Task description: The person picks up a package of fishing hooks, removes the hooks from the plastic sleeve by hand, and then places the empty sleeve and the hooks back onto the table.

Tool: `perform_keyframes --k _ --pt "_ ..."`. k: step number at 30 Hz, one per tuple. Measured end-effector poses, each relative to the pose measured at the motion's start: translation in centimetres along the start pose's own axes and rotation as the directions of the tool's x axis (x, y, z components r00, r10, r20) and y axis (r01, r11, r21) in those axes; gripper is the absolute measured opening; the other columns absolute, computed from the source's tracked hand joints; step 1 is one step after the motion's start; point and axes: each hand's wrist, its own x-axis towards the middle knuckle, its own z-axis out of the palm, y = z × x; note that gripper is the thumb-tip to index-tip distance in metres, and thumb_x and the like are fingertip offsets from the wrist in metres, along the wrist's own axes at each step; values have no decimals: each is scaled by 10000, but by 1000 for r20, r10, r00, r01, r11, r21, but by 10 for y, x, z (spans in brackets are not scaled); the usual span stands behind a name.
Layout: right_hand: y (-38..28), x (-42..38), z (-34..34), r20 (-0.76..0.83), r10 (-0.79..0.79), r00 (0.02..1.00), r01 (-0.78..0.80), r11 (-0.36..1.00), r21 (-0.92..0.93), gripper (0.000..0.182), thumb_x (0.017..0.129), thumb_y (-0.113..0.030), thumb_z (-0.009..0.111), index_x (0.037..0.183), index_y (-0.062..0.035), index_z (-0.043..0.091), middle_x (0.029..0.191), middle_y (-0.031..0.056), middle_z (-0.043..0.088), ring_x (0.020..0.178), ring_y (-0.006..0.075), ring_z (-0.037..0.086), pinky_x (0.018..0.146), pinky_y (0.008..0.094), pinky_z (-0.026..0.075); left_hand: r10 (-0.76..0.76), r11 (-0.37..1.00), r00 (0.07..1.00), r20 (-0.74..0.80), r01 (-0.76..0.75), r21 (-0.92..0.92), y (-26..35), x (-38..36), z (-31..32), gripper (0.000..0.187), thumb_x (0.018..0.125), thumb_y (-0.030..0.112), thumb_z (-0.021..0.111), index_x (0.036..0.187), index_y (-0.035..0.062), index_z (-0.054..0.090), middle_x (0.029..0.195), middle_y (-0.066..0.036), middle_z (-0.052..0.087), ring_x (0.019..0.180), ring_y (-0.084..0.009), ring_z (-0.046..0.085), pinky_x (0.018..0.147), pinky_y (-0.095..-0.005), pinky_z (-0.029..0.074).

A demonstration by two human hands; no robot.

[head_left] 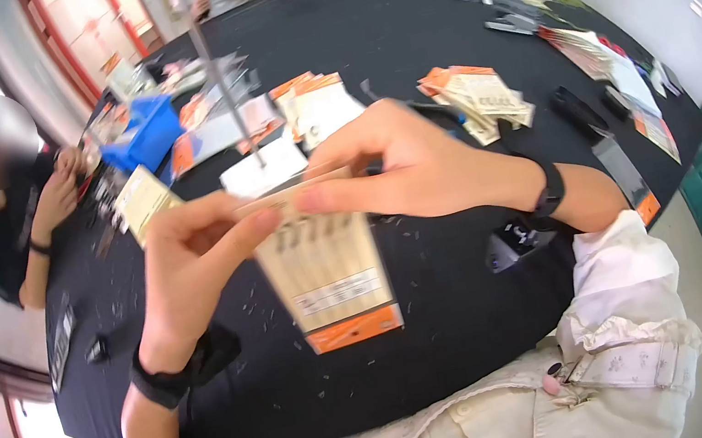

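Note:
A cream card packet (333,268) hangs over the black table, its orange strip toward me and a white printed label above that strip. Several thin dark hook-like pieces run along its upper part, too blurred to name. My left hand (200,258) pinches the top left corner between thumb and fingers. At the upper edge, my right hand (403,168) is closed on the same packet, thumb in front and fingers behind. Just beyond my hands, a white card (264,170) lies at the foot of a thin metal rod (221,83).
Piles of orange-and-cream packets lie on the black tablecloth (475,291), including one stack (480,100) at the right. A blue bin (142,133) stands left, near a seated person (3,194). More people sit across the table. Dark tools (579,111) lie right.

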Motion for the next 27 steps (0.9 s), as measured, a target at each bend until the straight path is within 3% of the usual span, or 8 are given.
perform_keyframes --k 1,2,4,15,19,21,23,27 --pt "5 0 -2 2 -15 1000 15 1000 17 240 971 -224 659 983 3 736 808 32 702 690 49 603 617 229 471 -18 1000 999 -27 18 22 -2 4 -4 131 900 80 726 942 -45 731 825 -23 705 760 -42 611 661 -203 471" --pt "8 1 -1 66 118 991 -128 975 179 278 996 -236 618 1043 22 711 881 50 703 730 83 641 655 258 501 -33 999 997 -74 35 26 -6 7 -10 140 895 89 729 935 -45 731 819 -24 704 742 -44 606 653 -200 462" --pt "7 3 -3 98 122 988 -135 982 135 312 1011 -253 591 1065 34 703 888 51 702 717 99 655 638 254 501 -24 1000 983 -180 27 14 -13 13 -24 160 884 115 736 913 -43 732 796 -27 698 685 -57 581 631 -199 440" --pt "24 10 -15 93 160 983 -158 987 -27 280 995 -221 605 1048 37 700 889 51 713 701 81 644 625 239 498 5 994 996 -88 5 111 -28 23 -30 201 955 147 655 1015 -36 712 851 -28 692 769 -73 607 675 -224 460" --pt "22 -1 -5 -87 -53 995 35 980 -197 318 897 -54 651 1207 -63 583 894 42 705 783 104 648 684 274 497 -123 992 992 31 123 -6 -37 27 -33 211 957 168 657 1025 -23 715 893 -33 711 808 -79 624 707 -235 477" --pt "23 -4 -7 74 -90 993 109 947 -303 214 874 -34 651 1087 -57 662 902 60 713 799 156 672 730 291 510 -178 982 979 99 183 -44 -42 29 -34 224 961 170 652 1053 -23 717 920 -41 715 824 -77 622 733 -240 486" --pt "21 -8 -5 109 -131 985 151 969 -198 171 831 -77 633 984 -49 704 816 95 696 695 217 678 649 318 507 -185 982 974 128 187 -8 -43 29 -32 234 963 171 648 1076 -24 714 939 -43 717 839 -78 624 747 -242 490" --pt "13 -25 -24 252 -45 967 111 960 -256 261 819 -49 632 1062 -47 726 876 111 723 718 204 689 669 307 524 -209 976 951 228 216 -7 -46 28 -18 263 968 171 641 1132 -25 705 997 -47 719 878 -82 632 781 -241 495"
